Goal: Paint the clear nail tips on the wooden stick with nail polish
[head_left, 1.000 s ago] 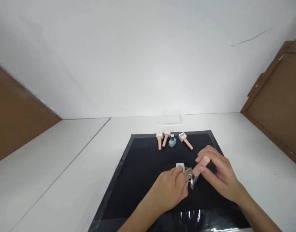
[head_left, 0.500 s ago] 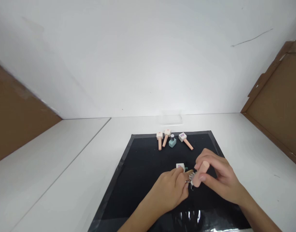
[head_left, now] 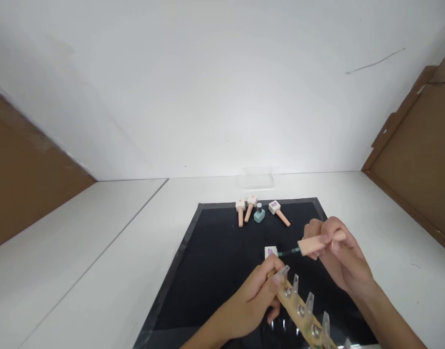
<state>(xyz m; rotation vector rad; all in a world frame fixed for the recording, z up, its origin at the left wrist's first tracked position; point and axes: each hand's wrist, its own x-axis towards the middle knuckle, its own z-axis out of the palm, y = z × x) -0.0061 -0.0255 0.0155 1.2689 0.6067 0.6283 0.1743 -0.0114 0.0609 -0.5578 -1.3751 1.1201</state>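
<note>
My left hand (head_left: 256, 295) grips one end of a wooden stick (head_left: 298, 310) that carries several clear false nail tips on metal clips and runs toward the lower right. My right hand (head_left: 338, 259) holds a peach nail-polish cap brush (head_left: 314, 244) level, its dark green-tipped brush pointing left. The brush tip reaches the small white open polish bottle (head_left: 271, 252) standing on the black mat (head_left: 207, 271). The brush is above the nail tips and apart from them.
At the mat's far edge lie three peach-capped polish bottles (head_left: 240, 212), (head_left: 250, 206), (head_left: 279, 212) and an upright teal bottle (head_left: 259, 213). The mat sits on a white table (head_left: 99, 271) against a white wall. Brown cardboard panels (head_left: 418, 160) flank both sides.
The right hand lifted the brush off the nail tips and swung it level toward the white bottle. The left hand turned the stick, so its row of nail tips now shows.
</note>
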